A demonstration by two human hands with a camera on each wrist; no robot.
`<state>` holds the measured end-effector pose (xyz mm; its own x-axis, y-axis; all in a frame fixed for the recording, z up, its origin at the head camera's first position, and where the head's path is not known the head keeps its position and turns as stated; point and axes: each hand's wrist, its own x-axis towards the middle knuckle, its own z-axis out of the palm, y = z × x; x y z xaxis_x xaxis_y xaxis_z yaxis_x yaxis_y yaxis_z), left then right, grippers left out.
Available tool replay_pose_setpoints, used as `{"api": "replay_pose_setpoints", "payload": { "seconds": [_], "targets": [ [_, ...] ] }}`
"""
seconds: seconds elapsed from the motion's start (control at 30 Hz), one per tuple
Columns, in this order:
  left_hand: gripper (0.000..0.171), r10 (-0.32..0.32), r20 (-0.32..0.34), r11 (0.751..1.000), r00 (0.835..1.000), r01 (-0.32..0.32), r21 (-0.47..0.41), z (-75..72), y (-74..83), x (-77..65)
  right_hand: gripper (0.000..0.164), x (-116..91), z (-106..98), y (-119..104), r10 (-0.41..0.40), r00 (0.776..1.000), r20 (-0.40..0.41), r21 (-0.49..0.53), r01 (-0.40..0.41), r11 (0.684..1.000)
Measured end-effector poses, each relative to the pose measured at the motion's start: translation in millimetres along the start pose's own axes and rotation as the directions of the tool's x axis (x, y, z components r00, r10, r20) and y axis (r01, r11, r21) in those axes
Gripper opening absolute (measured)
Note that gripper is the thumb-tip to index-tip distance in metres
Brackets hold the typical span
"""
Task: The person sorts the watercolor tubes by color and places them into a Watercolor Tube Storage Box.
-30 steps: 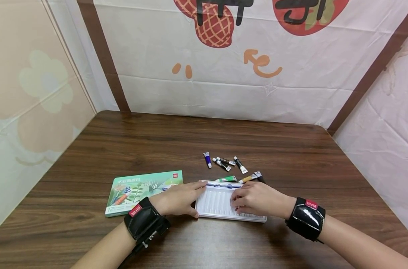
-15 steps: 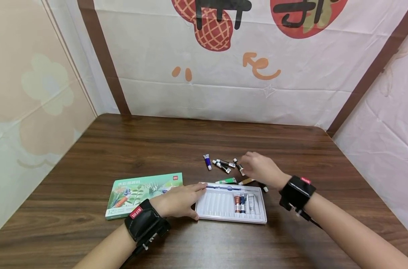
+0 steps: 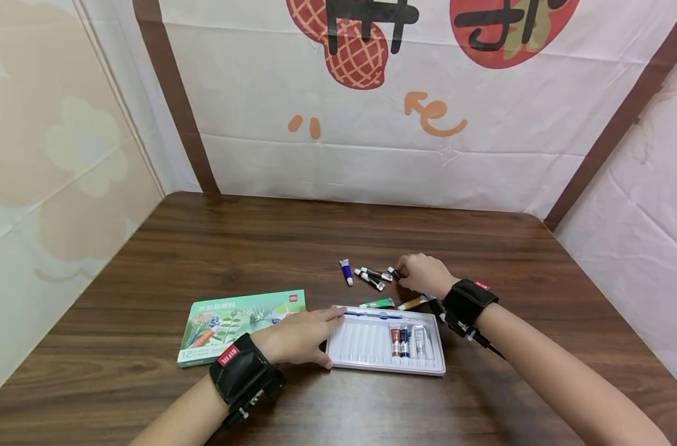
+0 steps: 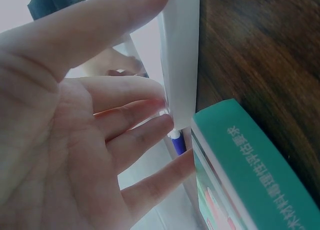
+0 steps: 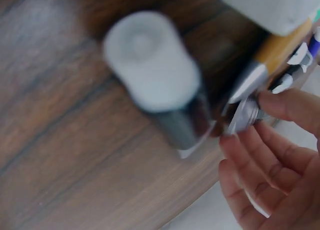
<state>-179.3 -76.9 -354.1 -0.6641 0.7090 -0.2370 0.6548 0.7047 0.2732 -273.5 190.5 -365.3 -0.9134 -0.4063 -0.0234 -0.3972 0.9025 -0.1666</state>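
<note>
My left hand (image 3: pixel 299 337) rests at the left end of a white plastic tray (image 3: pixel 385 371), thumb at the near corner and forefinger at the far one. In the left wrist view its fingers (image 4: pixel 142 137) lie extended along the tray's wall. Several paint tubes (image 3: pixel 396 342) lie in the tray's right slots, with a blue paintbrush (image 3: pixel 371 315) along the far side. Beyond the tray, my right hand (image 3: pixel 424 274) pinches a black paint tube (image 3: pixel 395 273) with a white cap. The right wrist view shows thumb and fingertips at the tube's silver end (image 5: pixel 245 117).
A green paint box (image 3: pixel 238 322) lies left of the tray, partly behind my left hand. Loose on the table are a purple tube (image 3: pixel 346 272), two black tubes (image 3: pixel 371 280), a green tube (image 3: pixel 378 303) and an ochre tube (image 3: pixel 413 303). Another white-capped tube (image 5: pixel 150 59) lies below my right wrist.
My right hand has left the tray's right side, uncovering the tubes there, and moved away to the black tube at the back, which it now pinches. My left hand stays at the tray.
</note>
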Motion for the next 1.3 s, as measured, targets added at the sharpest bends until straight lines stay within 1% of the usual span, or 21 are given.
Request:
{"api": "replay_pose_setpoints", "payload": {
  "seconds": [0.17,0.23,0.3,0.37,0.4,0.47,0.57,0.6,0.63,0.7,0.77,0.83,0.87,0.93,1.07,1.17,1.3],
  "targets": [
    [0.074,-0.001,-0.003,1.0,1.0,0.001,-0.006,0.7,0.0,-0.9,0.011,-1.0,1.6,1.6,-0.052,0.999,-0.009,-0.053,0.052,0.997],
    [0.073,0.0,-0.005,1.0,1.0,0.0,-0.009,1.2,0.0,-1.0,0.011,-2.6,1.2,2.1,-0.085,0.996,-0.032,-0.07,0.082,0.994],
    [0.074,-0.001,-0.002,1.0,1.0,0.001,-0.006,1.5,-0.1,-0.5,0.013,-5.9,-1.5,0.3,-0.134,0.989,-0.066,-0.089,0.128,0.988],
    [0.074,-0.003,0.002,1.0,1.0,0.003,-0.007,1.4,-0.5,0.4,0.017,-10.7,-6.3,-3.8,-0.207,0.974,-0.097,-0.106,0.196,0.975],
    [0.074,-0.005,0.005,1.0,1.0,0.005,-0.009,1.1,-0.5,0.7,0.019,-13.9,-8.8,-6.2,-0.257,0.96,-0.115,-0.116,0.244,0.963],
    [0.075,-0.01,0.01,1.0,1.0,0.011,-0.006,0.3,-0.6,1.6,0.025,-21.9,-13.6,-13.2,-0.372,0.918,-0.141,-0.134,0.354,0.925],
    [0.075,-0.012,0.007,1.0,1.0,0.012,0.004,-0.6,-0.8,2.3,0.028,-34.9,-15.2,-22.9,-0.534,0.83,-0.162,-0.169,0.51,0.844],
    [0.076,-0.014,0.005,1.0,1.0,0.014,0.01,-0.9,-0.5,2.4,0.028,-39.8,-14.8,-26.4,-0.58,0.798,-0.163,-0.182,0.554,0.812],
    [0.076,-0.013,0.003,1.0,1.0,0.013,0.017,-1.0,-0.5,2.8,0.028,-44.4,-13.8,-29.5,-0.617,0.772,-0.152,-0.188,0.59,0.785],
    [0.076,-0.012,0.001,1.0,1.0,0.012,0.021,-1.1,-0.6,3.4,0.027,-52.7,-10.7,-34.6,-0.671,0.732,-0.118,-0.205,0.644,0.737],
    [0.077,-0.013,0.0,1.0,1.0,0.013,0.024,-1.4,-0.6,3.8,0.024,-59.7,-7.4,-38.5,-0.714,0.696,-0.073,-0.215,0.688,0.693],
    [0.077,-0.014,-0.002,1.0,1.0,0.014,0.027,-1.4,-0.8,4.3,0.019,-64.4,-4.2,-40.9,-0.736,0.676,-0.028,-0.219,0.714,0.664],
    [0.076,-0.014,-0.004,1.0,1.0,0.014,0.028,-1.3,-0.7,4.3,0.017,-66.0,-2.9,-41.7,-0.742,0.67,-0.011,-0.22,0.722,0.656],
    [0.076,-0.01,-0.013,0.999,1.0,0.01,0.035,-0.7,-0.6,4.3,0.014,-68.2,-1.0,-42.6,-0.742,0.67,0.014,-0.213,0.727,0.653],
    [0.076,-0.002,-0.024,0.999,1.0,0.003,0.039,0.5,0.0,3.8,0.016,-68.7,0.6,-43.6,-0.719,0.694,0.027,-0.177,0.712,0.68],
    [0.076,-0.006,-0.026,0.999,1.0,0.007,0.037,0.7,0.0,3.4,0.018,-66.1,2.2,-45.8,-0.712,0.702,0.024,-0.168,0.705,0.689],
    [0.076,0.003,-0.029,0.999,1.0,-0.002,0.036,1.5,-0.4,3.4,0.016,-61.8,5.4,-48.5,-0.723,0.69,0.039,-0.221,0.712,0.667]
  ]
}}
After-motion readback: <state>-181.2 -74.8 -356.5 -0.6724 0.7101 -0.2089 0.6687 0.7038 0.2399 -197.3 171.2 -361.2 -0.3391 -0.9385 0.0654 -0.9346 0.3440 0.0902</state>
